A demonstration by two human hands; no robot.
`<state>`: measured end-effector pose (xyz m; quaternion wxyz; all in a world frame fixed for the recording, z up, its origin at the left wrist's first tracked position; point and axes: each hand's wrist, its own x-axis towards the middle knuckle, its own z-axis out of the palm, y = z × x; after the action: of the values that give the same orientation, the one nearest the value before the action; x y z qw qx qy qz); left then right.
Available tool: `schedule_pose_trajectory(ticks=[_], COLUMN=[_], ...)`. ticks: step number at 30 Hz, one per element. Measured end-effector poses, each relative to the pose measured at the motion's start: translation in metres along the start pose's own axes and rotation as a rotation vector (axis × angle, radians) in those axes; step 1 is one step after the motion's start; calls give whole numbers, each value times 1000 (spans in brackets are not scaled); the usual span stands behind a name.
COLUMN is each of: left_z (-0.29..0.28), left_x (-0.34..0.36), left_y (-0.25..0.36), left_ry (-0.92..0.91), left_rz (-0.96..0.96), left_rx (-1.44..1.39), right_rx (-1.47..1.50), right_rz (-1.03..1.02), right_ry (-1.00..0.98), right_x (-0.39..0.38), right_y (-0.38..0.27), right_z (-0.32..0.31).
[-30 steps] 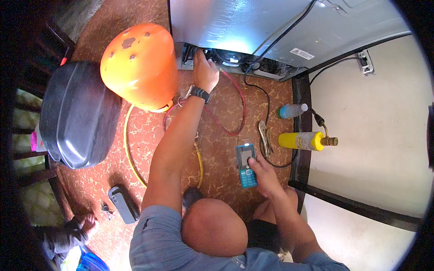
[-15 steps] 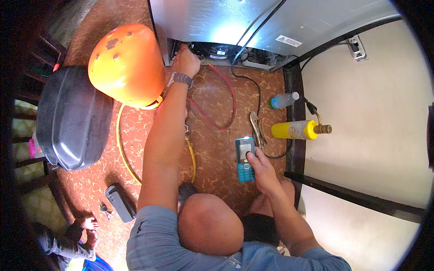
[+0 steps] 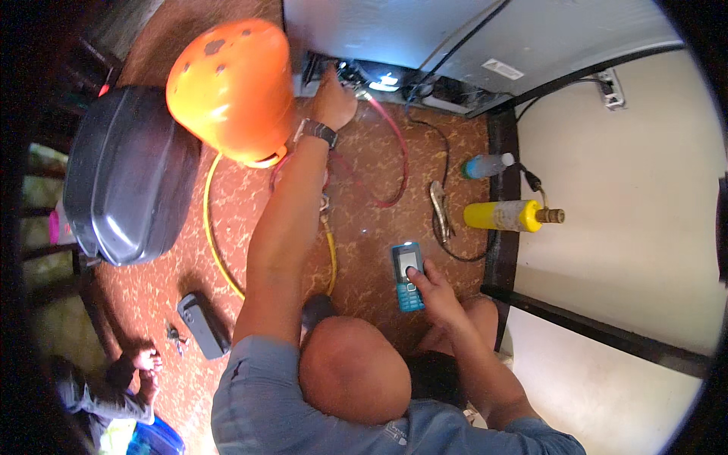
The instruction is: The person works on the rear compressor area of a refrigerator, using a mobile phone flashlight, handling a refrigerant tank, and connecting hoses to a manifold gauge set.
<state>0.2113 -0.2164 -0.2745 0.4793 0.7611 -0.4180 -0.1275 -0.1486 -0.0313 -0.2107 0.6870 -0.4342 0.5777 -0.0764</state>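
Observation:
My left hand (image 3: 334,104), with a watch at the wrist, reaches into the low opening of a grey metal appliance (image 3: 394,34). Its fingers look curled beside the fitting end of a red hose (image 3: 400,144); what they grip is hidden. Lit inside the opening is a dark compressor (image 3: 371,74). In my right hand (image 3: 440,293) is a blue keypad phone (image 3: 408,277), its top light glowing and my thumb on its front. Locking pliers (image 3: 439,208) lie on the floor beyond that hand. A yellow hose (image 3: 209,220) runs below my left forearm.
An orange gas cylinder (image 3: 231,87) and black hard case (image 3: 133,178) stand left. A yellow canister (image 3: 500,216) and plastic bottle (image 3: 487,165) lie by the right wall. Lower left are a dark phone (image 3: 203,326), keys (image 3: 176,337) and another person's hands (image 3: 146,364).
The view has shifted, so the floor things sit slightly lower right or higher. The phone's light falls less brightly on the appliance panel and shows inside the opening. Both hands keep their places.

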Motion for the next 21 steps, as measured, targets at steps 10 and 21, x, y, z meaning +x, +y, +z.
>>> schedule_pose_trajectory(ticks=[10,21], left_z=[-61,-52], left_x=[-237,-234], left_y=[-50,-77], left_ry=[-18,-196], left_rz=[62,177], left_rx=[244,417], right_rx=[-695,-921], right_rz=[-174,-340], right_ry=[-20,65], right_x=[49,77], right_y=[84,123], right_z=[5,6])
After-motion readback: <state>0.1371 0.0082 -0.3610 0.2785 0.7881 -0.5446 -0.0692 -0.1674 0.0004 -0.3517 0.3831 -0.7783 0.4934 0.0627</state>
